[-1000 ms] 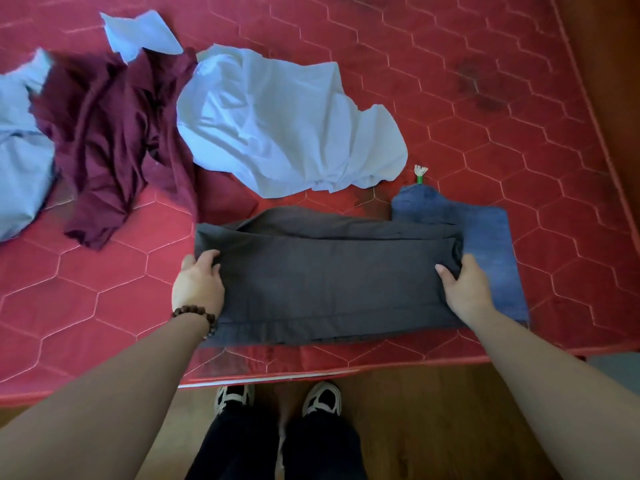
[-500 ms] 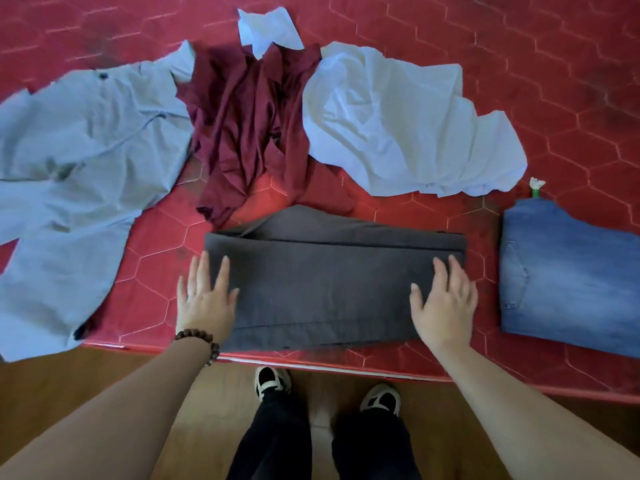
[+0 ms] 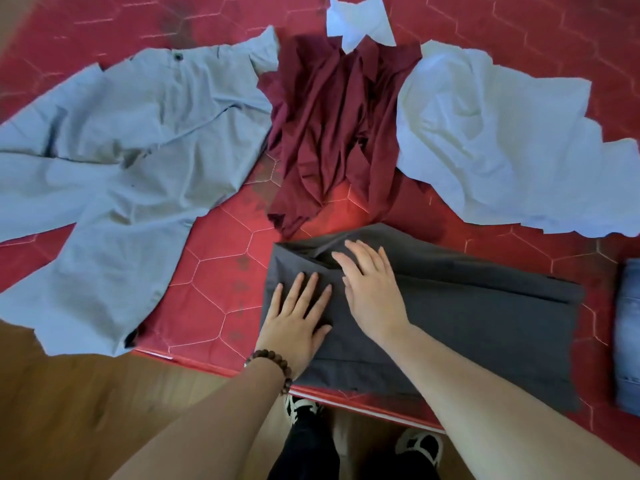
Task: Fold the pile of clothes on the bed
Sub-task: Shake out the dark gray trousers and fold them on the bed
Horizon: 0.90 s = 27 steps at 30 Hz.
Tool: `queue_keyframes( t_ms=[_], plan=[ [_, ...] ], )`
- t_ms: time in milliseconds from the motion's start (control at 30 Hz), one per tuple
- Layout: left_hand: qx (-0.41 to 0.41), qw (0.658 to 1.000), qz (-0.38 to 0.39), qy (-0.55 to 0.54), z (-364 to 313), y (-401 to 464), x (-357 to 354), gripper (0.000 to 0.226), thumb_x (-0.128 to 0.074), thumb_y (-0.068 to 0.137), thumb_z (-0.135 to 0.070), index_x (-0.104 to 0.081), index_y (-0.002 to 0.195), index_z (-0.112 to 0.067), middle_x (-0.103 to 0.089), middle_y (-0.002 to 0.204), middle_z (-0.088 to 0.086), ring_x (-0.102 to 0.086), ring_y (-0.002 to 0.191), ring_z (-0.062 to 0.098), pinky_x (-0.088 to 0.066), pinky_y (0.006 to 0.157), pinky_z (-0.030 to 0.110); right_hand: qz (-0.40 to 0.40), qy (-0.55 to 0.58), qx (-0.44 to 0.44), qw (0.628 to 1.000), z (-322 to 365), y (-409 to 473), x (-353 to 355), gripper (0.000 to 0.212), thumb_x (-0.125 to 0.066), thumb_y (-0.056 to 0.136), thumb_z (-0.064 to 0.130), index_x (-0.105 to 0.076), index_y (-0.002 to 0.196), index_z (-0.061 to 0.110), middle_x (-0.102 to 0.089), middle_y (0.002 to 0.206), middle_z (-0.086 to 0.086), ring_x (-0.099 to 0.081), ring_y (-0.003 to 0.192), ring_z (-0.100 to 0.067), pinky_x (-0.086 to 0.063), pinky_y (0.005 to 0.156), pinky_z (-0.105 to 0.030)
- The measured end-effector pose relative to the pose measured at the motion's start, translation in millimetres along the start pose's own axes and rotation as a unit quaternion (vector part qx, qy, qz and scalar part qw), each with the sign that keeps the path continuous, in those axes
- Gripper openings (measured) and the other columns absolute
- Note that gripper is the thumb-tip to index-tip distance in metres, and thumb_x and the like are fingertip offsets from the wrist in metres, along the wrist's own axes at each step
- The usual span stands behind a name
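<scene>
Red quilted bed (image 3: 221,282), hexagon stitching all over it, wooden floor (image 3: 86,410) below its near edge. Right at that near edge lies the folded dark grey garment (image 3: 467,323), a long flat band running along the edge. Both hands are down on its left end: the left hand (image 3: 294,323), with a beaded bracelet (image 3: 273,367) at the wrist, lies flat with fingers (image 3: 304,289) spread, gripping nothing. The right hand (image 3: 370,289) reaches across just beside it, palm down, fingers stretched out over a crease, also holding nothing. Behind the grey piece, a crumpled maroon garment (image 3: 329,133) sits mid-bed. To its left, light blue trousers (image 3: 121,168) sprawl unfolded, one leg hanging over the near edge. To its right, a rumpled pale blue shirt (image 3: 485,143). At the far right edge, folded denim (image 3: 628,334), only partly in view.
</scene>
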<state>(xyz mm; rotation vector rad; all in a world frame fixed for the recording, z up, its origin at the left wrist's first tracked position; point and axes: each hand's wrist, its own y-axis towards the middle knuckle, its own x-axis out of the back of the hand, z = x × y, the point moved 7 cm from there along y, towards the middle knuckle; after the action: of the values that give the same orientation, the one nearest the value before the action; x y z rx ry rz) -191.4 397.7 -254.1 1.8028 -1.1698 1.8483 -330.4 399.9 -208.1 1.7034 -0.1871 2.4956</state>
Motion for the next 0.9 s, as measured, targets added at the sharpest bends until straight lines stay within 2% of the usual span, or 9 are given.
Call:
queue_keyframes(
  t_ms=[67, 133, 267, 333, 433, 600, 700, 800, 900],
  plan=[
    [0.040, 0.999, -0.013, -0.010, 19, -12, -4, 0.063, -0.024, 0.095, -0.054, -0.022, 0.150, -0.024, -0.017, 0.157, 0.008, -0.016, 0.145, 0.027, -0.016, 0.112, 0.054, 0.001, -0.014, 0.030, 0.999, 9, 32, -1, 0.047, -0.066, 0.079, 0.004, -0.059, 0.123, 0.017, -0.054, 0.132, -0.010, -0.049, 0.123, -0.032, -0.039, 0.104, -0.050],
    [0.047, 0.999, -0.016, -0.019, 25, -19, -9, 0.064, -0.022, 0.095, -0.055, -0.019, 0.151, -0.025, -0.015, 0.158, 0.009, -0.012, 0.146, 0.026, -0.017, 0.111, 0.055, 0.027, -0.033, 0.063, 0.997, 14, 58, -6, 0.044, -0.073, 0.072, 0.007, -0.065, 0.112, 0.021, -0.059, 0.118, -0.008, -0.056, 0.107, -0.032, -0.045, 0.086, -0.046],
    [0.047, 0.998, -0.026, -0.026, 24, -19, -13, 0.064, -0.024, 0.096, -0.056, -0.017, 0.152, -0.025, -0.013, 0.158, 0.011, -0.008, 0.147, 0.027, -0.015, 0.113, 0.055, 0.060, -0.049, 0.138, 0.987, 28, 83, -17, 0.023, -0.079, 0.066, 0.016, -0.067, 0.085, 0.020, -0.059, 0.086, -0.003, -0.057, 0.082, -0.029, -0.039, 0.069, -0.040],
    [0.047, 0.998, -0.028, -0.030, 25, -19, -14, 0.064, -0.026, 0.096, -0.055, -0.018, 0.152, -0.025, -0.014, 0.158, 0.011, -0.008, 0.147, 0.027, -0.014, 0.114, 0.056, 0.063, -0.034, 0.117, 0.991, 33, 94, -20, 0.009, -0.074, 0.075, 0.022, -0.067, 0.075, 0.017, -0.061, 0.075, -0.002, -0.057, 0.078, -0.030, -0.032, 0.069, -0.038],
    [0.040, 0.998, -0.031, -0.036, 26, -19, -14, 0.064, -0.028, 0.095, -0.054, -0.018, 0.152, -0.024, -0.016, 0.158, 0.012, -0.009, 0.147, 0.027, -0.013, 0.114, 0.056, 0.083, -0.017, -0.001, 0.996, 27, 106, -31, 0.022, -0.064, 0.086, 0.037, -0.069, 0.081, 0.016, -0.066, 0.083, -0.002, -0.054, 0.088, -0.026, -0.029, 0.075, -0.037],
    [0.038, 0.998, -0.023, -0.045, 26, -20, -15, 0.064, -0.027, 0.096, -0.054, -0.017, 0.152, -0.024, -0.015, 0.158, 0.012, -0.007, 0.147, 0.027, -0.012, 0.115, 0.056, -0.059, -0.020, -0.029, 0.998, 26, 90, -5, 0.011, -0.070, 0.082, 0.024, -0.062, 0.080, 0.017, -0.059, 0.079, -0.002, -0.052, 0.081, -0.028, -0.038, 0.067, -0.040],
    [0.029, 0.998, -0.032, -0.055, 24, -22, -8, 0.061, -0.032, 0.095, -0.050, -0.028, 0.149, -0.021, -0.024, 0.155, 0.013, -0.016, 0.145, 0.028, -0.016, 0.113, 0.057, 0.010, 0.051, 0.047, 0.998, 31, 80, -12, 0.012, -0.072, 0.080, 0.013, -0.061, 0.076, 0.012, -0.060, 0.072, -0.003, -0.052, 0.072, -0.027, -0.043, 0.062, -0.039],
    [0.057, 0.985, -0.128, -0.096, 35, -10, 23, 0.051, -0.042, 0.089, -0.036, -0.045, 0.136, -0.014, -0.042, 0.141, 0.009, -0.040, 0.132, 0.028, -0.023, 0.110, 0.053, 0.070, 0.056, 0.059, 0.994, 26, 73, -19, 0.010, -0.071, 0.077, 0.006, -0.063, 0.082, 0.011, -0.060, 0.075, -0.004, -0.054, 0.074, -0.029, -0.045, 0.063, -0.042],
    [0.065, 0.979, -0.163, -0.105, 53, 17, 51, 0.057, -0.047, 0.086, -0.022, -0.035, 0.141, -0.015, -0.039, 0.147, 0.001, -0.032, 0.138, 0.023, -0.025, 0.111, 0.050, 0.083, 0.065, 0.043, 0.994, 20, 70, -17, 0.010, -0.070, 0.080, 0.011, -0.068, 0.090, 0.012, -0.063, 0.083, -0.004, -0.054, 0.080, -0.027, -0.047, 0.070, -0.043]
  ],
)
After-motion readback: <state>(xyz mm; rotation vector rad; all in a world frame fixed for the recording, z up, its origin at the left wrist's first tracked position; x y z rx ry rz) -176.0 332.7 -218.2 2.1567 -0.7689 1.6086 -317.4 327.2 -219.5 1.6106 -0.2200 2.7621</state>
